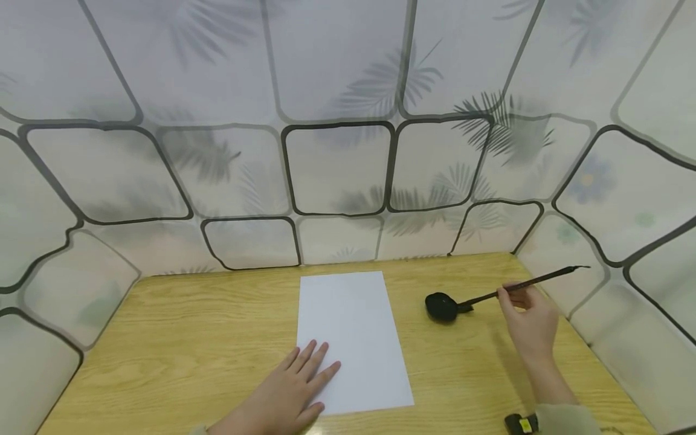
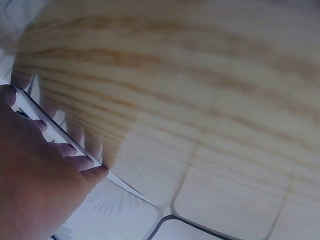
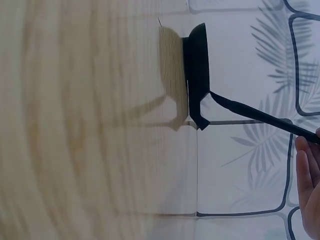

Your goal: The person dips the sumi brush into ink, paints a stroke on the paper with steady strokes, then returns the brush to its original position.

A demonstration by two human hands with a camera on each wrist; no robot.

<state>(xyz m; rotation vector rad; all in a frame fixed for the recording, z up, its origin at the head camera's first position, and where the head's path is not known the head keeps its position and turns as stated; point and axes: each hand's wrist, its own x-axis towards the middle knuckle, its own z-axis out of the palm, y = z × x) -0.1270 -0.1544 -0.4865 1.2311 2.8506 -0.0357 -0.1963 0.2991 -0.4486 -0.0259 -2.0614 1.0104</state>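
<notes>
A sheet of white paper (image 1: 353,326) lies on the wooden table. My left hand (image 1: 288,386) rests on its lower left edge with the fingers spread. In the left wrist view that hand (image 2: 40,175) lies along the thin paper edge. My right hand (image 1: 533,323) pinches a dark writing brush (image 1: 535,281) by its handle. The brush slants down to the left, its head at the rim of a small black ink dish (image 1: 441,307) with a short handle. In the right wrist view the brush (image 3: 255,114) meets the dish (image 3: 197,70); the bristle tip is hidden.
Patterned walls (image 1: 337,169) enclose the yellow wooden table (image 1: 206,326) at the back and sides. A small black object with a yellow label (image 1: 522,425) is at my right sleeve (image 1: 568,418).
</notes>
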